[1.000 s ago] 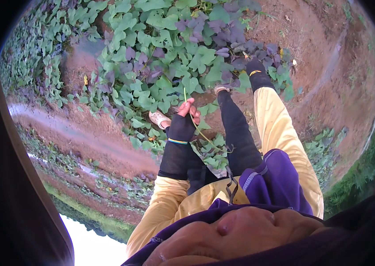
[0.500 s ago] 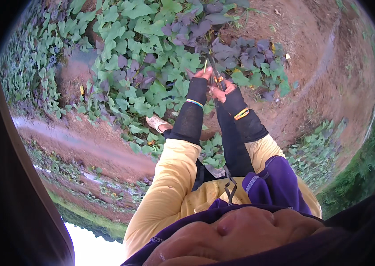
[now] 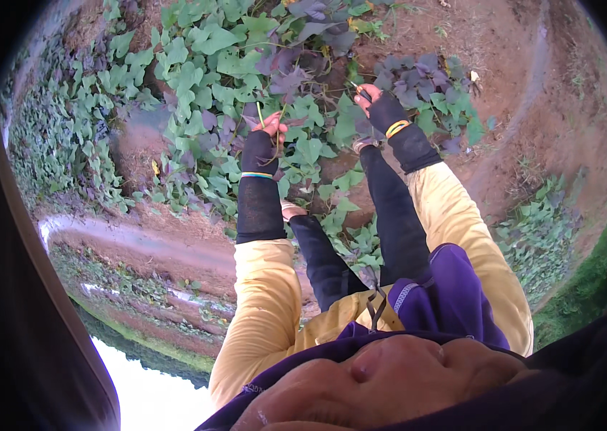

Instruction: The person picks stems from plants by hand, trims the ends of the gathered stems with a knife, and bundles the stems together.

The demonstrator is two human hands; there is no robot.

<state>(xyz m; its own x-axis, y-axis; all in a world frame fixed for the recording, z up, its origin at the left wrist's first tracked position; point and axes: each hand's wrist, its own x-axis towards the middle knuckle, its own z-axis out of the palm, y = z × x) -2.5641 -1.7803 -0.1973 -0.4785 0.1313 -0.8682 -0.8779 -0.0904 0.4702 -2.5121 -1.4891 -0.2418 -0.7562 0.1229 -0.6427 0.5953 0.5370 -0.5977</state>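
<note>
My left hand (image 3: 272, 129) is closed round a leafy vine stem (image 3: 260, 115), with pale green and brownish lengths standing out above and below the fingers. Purple-tinged leaves lie beside it, and I cannot tell which of them hang from the held stem. Farther right, my right hand (image 3: 366, 104) grips a small dark-handled tool (image 3: 365, 94) with a thin, light tip pointing away to the left; its exact kind is too small to make out. Between and beyond both hands spreads a bed of green heart-shaped leaves (image 3: 210, 39).
Dark purple leaves (image 3: 418, 79) grow just right of my right hand. Reddish bare soil (image 3: 504, 93) runs along the right side. My feet stand among the vines, the left shoe (image 3: 292, 210) nearer. A soil furrow (image 3: 138, 244) and further planted rows lie at left.
My hands, close together before, have parted: the left went left and slightly nearer with the stem, the right went farther away with the tool. My left foot has shifted right.
</note>
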